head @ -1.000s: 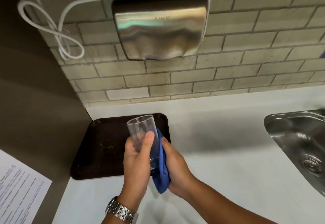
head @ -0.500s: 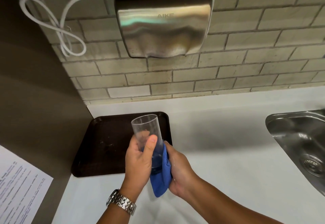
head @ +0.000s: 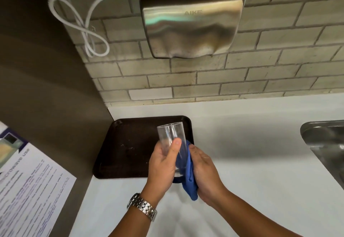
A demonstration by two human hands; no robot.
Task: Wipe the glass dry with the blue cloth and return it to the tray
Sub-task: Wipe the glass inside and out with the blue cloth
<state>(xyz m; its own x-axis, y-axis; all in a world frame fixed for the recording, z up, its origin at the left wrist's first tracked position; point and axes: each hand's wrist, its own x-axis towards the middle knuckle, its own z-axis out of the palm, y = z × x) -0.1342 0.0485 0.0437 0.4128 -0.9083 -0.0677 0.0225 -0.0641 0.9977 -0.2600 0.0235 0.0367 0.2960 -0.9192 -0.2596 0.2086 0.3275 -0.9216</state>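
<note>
Fingers point(head: 158, 154) of my left hand point(head: 162, 166) wrap around the lower half of the glass point(head: 171, 136), thumb laid up its near side, gripping it firmly. My right hand point(head: 204, 171) is closed on the cloth point(head: 189, 181), pressing the blue fabric against the glass's right side and base; its fingertips are hidden behind the cloth, so I cannot tell exactly how they curl.

I hold the glass upright, tilted slightly, mouth up, in the air over the near right corner of the tray point(head: 130, 147). It does not touch the tray. The glass is clear and looks empty. A loose tail of the cloth hangs down below my right palm.

The tray is dark brown, bare apart from a few pale specks, and sits on the white counter point(head: 242, 162) pushed into the corner where the brown side wall point(head: 46, 87) meets the tiled wall point(head: 260, 69).

On my left wrist is a metal watch point(head: 142, 207). Above, a steel hand dryer point(head: 191, 22) is fixed to the tiles, with a white cable point(head: 89, 37) looped beside it on the left. At the right edge, well apart from my hands, is the rim of a steel sink point(head: 323, 140). A printed sheet point(head: 28, 190) is stuck low on the side wall at left.
</note>
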